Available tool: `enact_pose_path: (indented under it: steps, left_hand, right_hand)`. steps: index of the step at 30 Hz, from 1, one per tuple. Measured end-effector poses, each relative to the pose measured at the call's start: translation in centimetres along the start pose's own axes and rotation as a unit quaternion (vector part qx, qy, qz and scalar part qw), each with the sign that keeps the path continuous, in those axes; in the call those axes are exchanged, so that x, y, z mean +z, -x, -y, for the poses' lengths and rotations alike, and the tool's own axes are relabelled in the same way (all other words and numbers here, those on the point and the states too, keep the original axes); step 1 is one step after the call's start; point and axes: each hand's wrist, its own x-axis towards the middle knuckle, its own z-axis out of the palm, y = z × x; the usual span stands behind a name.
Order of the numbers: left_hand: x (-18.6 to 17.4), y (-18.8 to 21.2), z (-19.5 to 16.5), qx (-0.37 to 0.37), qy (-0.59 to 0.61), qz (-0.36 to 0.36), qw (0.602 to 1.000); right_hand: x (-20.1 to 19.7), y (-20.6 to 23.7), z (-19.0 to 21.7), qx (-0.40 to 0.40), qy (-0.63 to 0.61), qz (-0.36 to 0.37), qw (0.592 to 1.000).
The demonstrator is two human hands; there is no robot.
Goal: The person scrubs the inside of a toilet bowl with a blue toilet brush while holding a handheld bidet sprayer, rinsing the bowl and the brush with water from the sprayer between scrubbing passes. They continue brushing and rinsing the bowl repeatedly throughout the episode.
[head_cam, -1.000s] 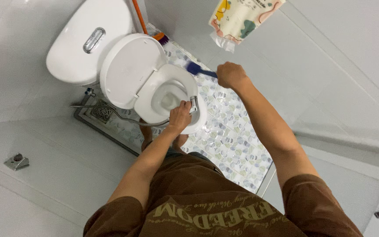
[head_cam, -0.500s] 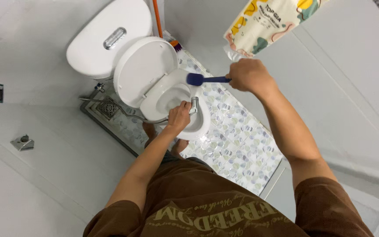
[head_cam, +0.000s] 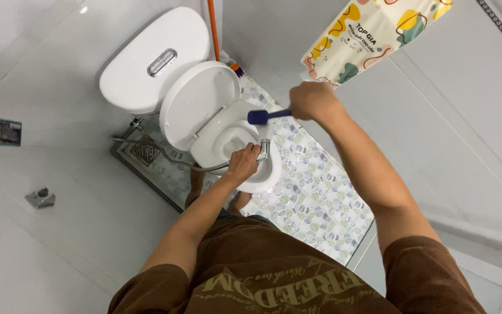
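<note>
Left hand (head_cam: 243, 163): clamped on metal spray nozzle (head_cam: 264, 149), hose trailing behind, over the toilet bowl (head_cam: 228, 139). Right hand (head_cam: 314, 102): clenched on blue brush handle (head_cam: 268, 116), raised beside the bowl. Handling note: best aim the nozzle low inside the rim, brush clear of spray.

Glossy white ceramic toilet bowl (head_cam: 262, 174); smooth white plastic raised lid (head_cam: 196, 104); shiny chrome metal spray nozzle (head_cam: 264, 148); matt blue plastic brush handle (head_cam: 267, 116); brown cloth shirt (head_cam: 280, 273).

Right hand (head_cam: 312, 100) hides the blue brush (head_cam: 261, 116) handle.
</note>
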Motion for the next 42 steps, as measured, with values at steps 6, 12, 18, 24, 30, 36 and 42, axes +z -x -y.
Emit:
enact_pose_path:
  steps: [6, 12, 18, 24, 30, 36, 42]
  left_hand:
    - [-1.6, -0.3, -0.8, 0.008, 0.023, 0.023, 0.999]
    - [-5.7, -1.9, 1.6, -0.083, 0.061, 0.058, 0.993]
    - [-11.9, -4.3, 6.3, -0.107, 0.038, -0.012, 0.993]
    - [-15.8, -5.7, 8.7, -0.175, 0.013, 0.002, 0.984]
    - [-16.6, -6.2, 9.6, -0.197, 0.025, 0.002, 0.980]
    - [-17.3, -6.8, 9.5, -0.211, 0.034, -0.007, 0.977]
    - [-17.9, -6.9, 8.8, -0.257, 0.054, 0.058, 0.963]
  right_hand:
    - [5.5, -3.1, -0.8, 0.018, -0.009, -0.058, 0.998]
    - [6.8, 5.3, -4.9, 0.077, -0.239, -0.033, 0.967]
    - [8.5, 8.4, -0.4, 0.104, -0.495, -0.063, 0.860]
    - [9.5, 12.0, 0.3, 0.093, -0.567, -0.034, 0.818]
    - [9.9, 9.1, 0.9, 0.102, -0.511, -0.074, 0.850]
    - [10.6, 10.3, 1.5, 0.099, -0.499, -0.053, 0.859]
    - [12.7, 8.0, 2.3, 0.092, -0.557, -0.080, 0.821]
